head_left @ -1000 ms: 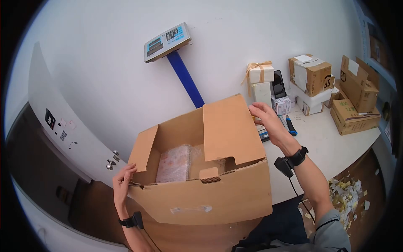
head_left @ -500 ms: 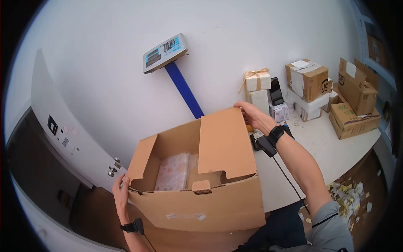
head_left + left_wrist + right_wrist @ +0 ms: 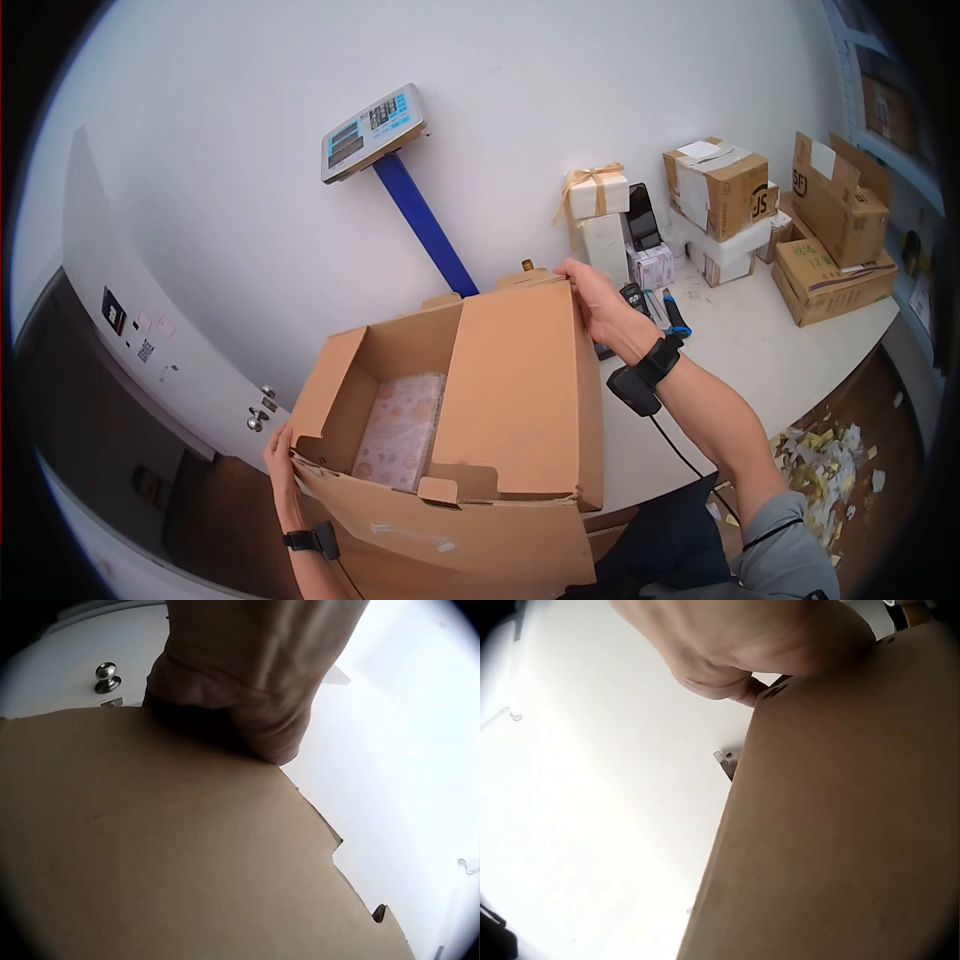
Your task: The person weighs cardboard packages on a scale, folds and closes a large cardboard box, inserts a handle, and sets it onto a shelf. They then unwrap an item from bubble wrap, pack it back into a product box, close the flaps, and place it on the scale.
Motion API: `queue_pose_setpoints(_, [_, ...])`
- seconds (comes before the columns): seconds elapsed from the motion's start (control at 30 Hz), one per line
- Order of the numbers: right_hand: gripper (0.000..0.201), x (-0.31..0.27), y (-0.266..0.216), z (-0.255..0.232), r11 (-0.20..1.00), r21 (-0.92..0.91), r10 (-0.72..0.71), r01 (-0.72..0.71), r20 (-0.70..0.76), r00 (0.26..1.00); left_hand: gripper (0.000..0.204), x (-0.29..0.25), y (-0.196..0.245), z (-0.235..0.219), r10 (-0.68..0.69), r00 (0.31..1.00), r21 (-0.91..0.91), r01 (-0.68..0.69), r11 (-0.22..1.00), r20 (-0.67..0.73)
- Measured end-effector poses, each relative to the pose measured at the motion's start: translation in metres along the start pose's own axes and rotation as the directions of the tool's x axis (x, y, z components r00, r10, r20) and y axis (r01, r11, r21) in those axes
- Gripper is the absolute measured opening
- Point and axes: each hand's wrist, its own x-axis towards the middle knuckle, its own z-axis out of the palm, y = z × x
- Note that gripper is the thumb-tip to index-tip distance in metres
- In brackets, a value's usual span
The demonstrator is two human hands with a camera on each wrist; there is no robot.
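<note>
**One half-covered carton, held at both ends**

From where I stand, the carton sits between the person's hands, in front of the body. The left hand grips its near left edge, fingers bent in against the cardboard, though their tips are hidden from me. The right hand holds the far right corner, thumb and fingers folded over it, the gap between them only as wide as the board.

Close to the left hand, a narrow flap stands along the opening; from the right hand a broad flap stretches back toward the body. Between the two flaps, down inside, lies a flat packet with a pinkish pattern under shiny wrap.

The carton looks bulky more than heavy, to my eye: stiff along its walls, weaker at the ragged near rim and the loose flaps, which would likely bend under a pull. Corners and side walls seem the safer hold, or a palm beneath. The packet could slide about, and its wrap hints at something breakable.

Past the right hand, a blue-handled tool and some stacked boxes rest on a white table. Beyond both hands, a scale display tops a blue post.
</note>
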Motion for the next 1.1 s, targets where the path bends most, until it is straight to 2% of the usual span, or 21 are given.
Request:
queue_pose_setpoints(0.1, [0.022, -0.046, 0.0, 0.01, 0.999, 0.039, -0.012, 0.014, -0.039, 0.999, 0.035, 0.022, -0.015, -0.01, -0.039, 0.999, -0.059, 0.038, 0.997, -0.005])
queue_pose_setpoints(0.17, [0.034, -0.058, 0.007, 0.003, 0.999, -0.031, 0.02, -0.02, -0.004, 1.0, 0.033, 0.03, -0.012, -0.008, -0.079, 0.997, -0.084, 0.081, 0.993, 0.023])
queue_pose_setpoints(0.3, [0.035, -0.086, 0.018, 0.002, 1.0, 0.025, 0.0, -0.002, 0.078, 0.997, 0.032, 0.034, -0.004, -0.003, -0.135, 0.99, -0.108, 0.138, 0.985, 0.028])
queue_pose_setpoints(0.37, [0.034, -0.103, 0.02, 0.01, 0.988, 0.119, -0.11, 0.103, 0.051, 0.993, 0.031, 0.035, -0.004, -0.002, -0.118, 0.993, -0.117, 0.12, 0.986, 0.027])
queue_pose_setpoints(0.47, [0.037, -0.108, 0.023, 0.002, 0.988, 0.136, -0.099, 0.08, 0.137, 0.986, 0.029, 0.039, -0.011, -0.003, -0.084, 0.996, -0.13, 0.088, 0.988, 0.033])
queue_pose_setpoints(0.7, [0.036, -0.109, 0.028, 0.005, 0.978, 0.148, -0.167, 0.146, 0.137, 0.976, 0.023, 0.041, -0.009, -0.006, -0.089, 0.994, -0.104, 0.096, 0.99, 0.071])
queue_pose_setpoints(0.77, [0.034, -0.112, 0.031, 0.006, 0.977, 0.012, -0.215, 0.215, 0.087, 0.973, 0.023, 0.049, -0.016, -0.009, -0.069, 0.995, -0.102, 0.077, 0.992, 0.078])
queue_pose_setpoints(0.9, [0.032, -0.137, 0.034, 0.005, 0.983, 0.064, -0.174, 0.171, 0.049, 0.984, 0.023, 0.054, -0.022, -0.007, -0.023, 0.994, -0.095, 0.033, 0.995, 0.106])
queue_pose_setpoints(0.97, [0.031, -0.147, 0.034, 0.0, 0.978, 0.204, -0.058, 0.036, 0.106, 0.993, 0.023, 0.059, -0.021, -0.001, -0.042, 0.993, -0.112, 0.055, 0.992, 0.113])
queue_pose_setpoints(1.1, [0.032, -0.167, 0.035, 0.0, 0.986, 0.161, -0.048, 0.037, 0.067, 0.997, 0.023, 0.066, -0.015, 0.012, -0.087, 0.986, -0.115, 0.104, 0.988, 0.139])
